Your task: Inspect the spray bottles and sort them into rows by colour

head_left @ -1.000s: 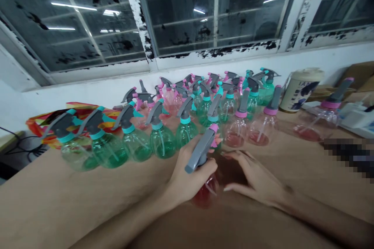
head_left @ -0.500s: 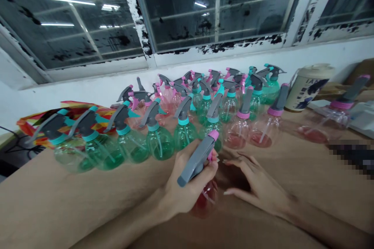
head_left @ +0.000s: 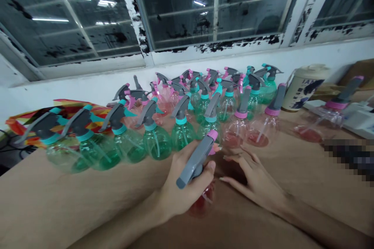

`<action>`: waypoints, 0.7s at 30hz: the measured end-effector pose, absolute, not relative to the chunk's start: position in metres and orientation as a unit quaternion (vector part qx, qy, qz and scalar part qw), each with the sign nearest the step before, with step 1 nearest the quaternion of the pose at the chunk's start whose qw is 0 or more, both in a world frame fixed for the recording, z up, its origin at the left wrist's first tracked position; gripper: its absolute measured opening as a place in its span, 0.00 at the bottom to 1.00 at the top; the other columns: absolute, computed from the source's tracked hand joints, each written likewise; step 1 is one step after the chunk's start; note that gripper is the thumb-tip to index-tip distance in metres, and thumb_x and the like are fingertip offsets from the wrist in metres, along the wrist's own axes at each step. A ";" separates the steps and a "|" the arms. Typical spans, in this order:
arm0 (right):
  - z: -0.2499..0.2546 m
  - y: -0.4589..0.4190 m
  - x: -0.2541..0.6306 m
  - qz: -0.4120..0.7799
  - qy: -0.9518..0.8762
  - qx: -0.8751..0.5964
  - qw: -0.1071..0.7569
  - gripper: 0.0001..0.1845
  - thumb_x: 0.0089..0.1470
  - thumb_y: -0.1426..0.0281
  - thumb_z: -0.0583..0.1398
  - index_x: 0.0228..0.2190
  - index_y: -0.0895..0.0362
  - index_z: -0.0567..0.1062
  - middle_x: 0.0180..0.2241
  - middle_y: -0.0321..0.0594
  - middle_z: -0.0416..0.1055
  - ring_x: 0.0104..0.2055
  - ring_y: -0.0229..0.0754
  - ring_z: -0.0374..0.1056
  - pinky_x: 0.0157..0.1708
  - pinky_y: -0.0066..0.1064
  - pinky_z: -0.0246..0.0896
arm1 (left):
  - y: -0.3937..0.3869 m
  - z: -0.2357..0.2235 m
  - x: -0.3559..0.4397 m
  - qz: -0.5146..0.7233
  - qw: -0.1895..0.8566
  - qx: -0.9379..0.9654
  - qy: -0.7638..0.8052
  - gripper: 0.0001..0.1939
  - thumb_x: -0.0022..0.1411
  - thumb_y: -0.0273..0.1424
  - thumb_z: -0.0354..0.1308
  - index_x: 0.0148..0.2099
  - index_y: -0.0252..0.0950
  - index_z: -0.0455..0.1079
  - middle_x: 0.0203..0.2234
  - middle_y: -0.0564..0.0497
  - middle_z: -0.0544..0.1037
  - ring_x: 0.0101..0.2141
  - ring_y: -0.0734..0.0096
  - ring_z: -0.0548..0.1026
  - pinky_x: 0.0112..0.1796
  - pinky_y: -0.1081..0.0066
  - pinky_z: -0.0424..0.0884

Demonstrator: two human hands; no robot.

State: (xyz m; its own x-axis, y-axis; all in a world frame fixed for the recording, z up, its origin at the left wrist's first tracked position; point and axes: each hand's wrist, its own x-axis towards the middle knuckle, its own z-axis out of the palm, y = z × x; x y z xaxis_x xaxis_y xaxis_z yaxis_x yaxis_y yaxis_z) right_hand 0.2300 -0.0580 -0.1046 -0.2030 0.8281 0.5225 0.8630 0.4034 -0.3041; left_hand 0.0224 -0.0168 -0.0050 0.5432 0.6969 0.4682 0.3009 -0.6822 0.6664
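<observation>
My left hand [head_left: 182,186] is wrapped round the neck of a pink spray bottle [head_left: 201,202], just under its grey trigger head [head_left: 195,159] with a pink nozzle. The bottle stands on the brown table [head_left: 73,202]. My right hand [head_left: 257,183] rests beside the bottle's right side with fingers stretched toward it; whether they touch the bottle is hidden.
A row of green spray bottles [head_left: 154,140] with teal collars runs left of my hands, with several more green and pink bottles [head_left: 242,124] behind, up to the white wall. A cream jug [head_left: 304,85] and another pink bottle [head_left: 336,113] stand right. A striped bag [head_left: 70,109] lies left.
The view has shifted slightly. My left hand and the bottle stay in about the same place; the right hand has edged a little closer to the bottle.
</observation>
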 end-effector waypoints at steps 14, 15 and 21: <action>-0.107 -0.055 0.235 -0.043 -0.761 -0.576 0.296 0.12 0.57 0.63 0.54 0.42 0.54 0.66 0.40 0.44 0.72 0.47 0.49 0.67 0.50 0.52 0.51 | -0.018 -0.001 0.024 0.366 0.342 0.816 0.288 0.16 0.51 0.25 0.49 0.43 0.40 0.69 0.26 0.54 0.72 0.24 0.70 0.70 0.28 0.69 0.71; -0.107 -0.055 0.235 -0.041 -0.762 -0.575 0.296 0.12 0.57 0.63 0.54 0.42 0.54 0.66 0.41 0.44 0.72 0.47 0.50 0.67 0.50 0.52 0.52 | -0.018 -0.002 0.024 0.365 0.341 0.816 0.290 0.17 0.51 0.25 0.49 0.43 0.40 0.69 0.27 0.53 0.72 0.24 0.71 0.70 0.28 0.69 0.71; -0.107 -0.056 0.233 0.010 -0.768 -0.566 0.300 0.11 0.58 0.65 0.53 0.42 0.54 0.66 0.41 0.44 0.71 0.46 0.48 0.67 0.47 0.48 0.60 | -0.018 -0.004 0.022 0.356 0.350 0.820 0.280 0.19 0.53 0.25 0.49 0.48 0.41 0.68 0.31 0.52 0.75 0.24 0.71 0.71 0.30 0.69 0.72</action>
State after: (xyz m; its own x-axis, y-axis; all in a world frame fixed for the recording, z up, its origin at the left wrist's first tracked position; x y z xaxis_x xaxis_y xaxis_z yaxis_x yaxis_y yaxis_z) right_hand 0.2328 -0.0565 -0.1073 -0.1788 0.8756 0.4487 0.8635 0.3582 -0.3550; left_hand 0.0222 -0.0180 -0.0043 0.5905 0.7080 0.3873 0.2097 -0.5980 0.7736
